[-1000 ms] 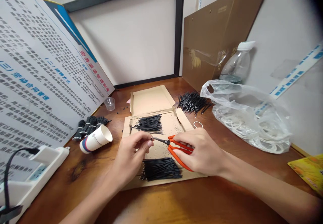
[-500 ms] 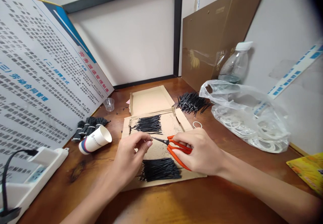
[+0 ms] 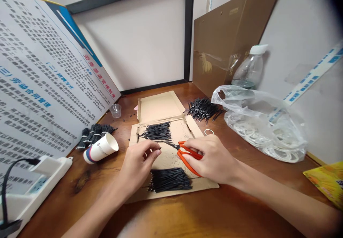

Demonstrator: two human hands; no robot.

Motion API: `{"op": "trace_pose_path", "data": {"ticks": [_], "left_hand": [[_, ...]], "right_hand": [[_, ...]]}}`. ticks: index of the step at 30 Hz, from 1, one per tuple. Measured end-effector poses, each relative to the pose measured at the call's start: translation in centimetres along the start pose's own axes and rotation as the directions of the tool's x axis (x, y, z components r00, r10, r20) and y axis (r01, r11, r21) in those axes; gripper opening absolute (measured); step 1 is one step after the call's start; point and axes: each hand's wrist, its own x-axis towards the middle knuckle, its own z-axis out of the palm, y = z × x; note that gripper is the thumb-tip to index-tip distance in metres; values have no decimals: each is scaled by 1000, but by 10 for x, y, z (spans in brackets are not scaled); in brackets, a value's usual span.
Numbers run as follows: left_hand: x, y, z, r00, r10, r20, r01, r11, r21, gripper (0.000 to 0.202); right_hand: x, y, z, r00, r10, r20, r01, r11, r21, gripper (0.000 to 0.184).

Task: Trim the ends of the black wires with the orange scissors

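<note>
My right hand (image 3: pixel 211 155) grips orange-handled scissors (image 3: pixel 189 163). Their dark, pointed blades reach left, slightly apart from my left fingertips. Thumb and forefinger of my left hand (image 3: pixel 140 161) are pinched together; a tiny dark tip shows there, too small to name. Both hands hover over an opened cardboard box (image 3: pixel 174 159) strewn with small dark bits. One row of short black wires (image 3: pixel 158 131) lies on the cardboard beyond my hands. A second row of black wires (image 3: pixel 171 179) lies nearer me, its left end beside my left wrist.
A heap of black wires (image 3: pixel 202 108) and a white ring (image 3: pixel 209 132) lie right of the box. Further right are a plastic bag (image 3: pixel 265 127) and a bottle (image 3: pixel 249 68). On the left are a tipped paper cup (image 3: pixel 100 148), tied wire bundles (image 3: pixel 93 132) and a power strip (image 3: pixel 43 184).
The scissors have shifted slightly up and left, their blades now a little above my left fingertips. My left hand stays pinched in nearly the same spot.
</note>
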Motion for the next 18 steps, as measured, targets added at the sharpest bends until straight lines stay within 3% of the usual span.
{"op": "trace_pose_path", "data": {"ticks": [8,18], "left_hand": [[4,-22,16,993,14,120,-27,994,108,10],[0,-18,14,978,92,187,-119,983,141,10]], "right_hand": [[1,1,1,1000,13,13,-12,1000,-27,22],[0,2,1,999,25,25,-24,999,-33,21]]}}
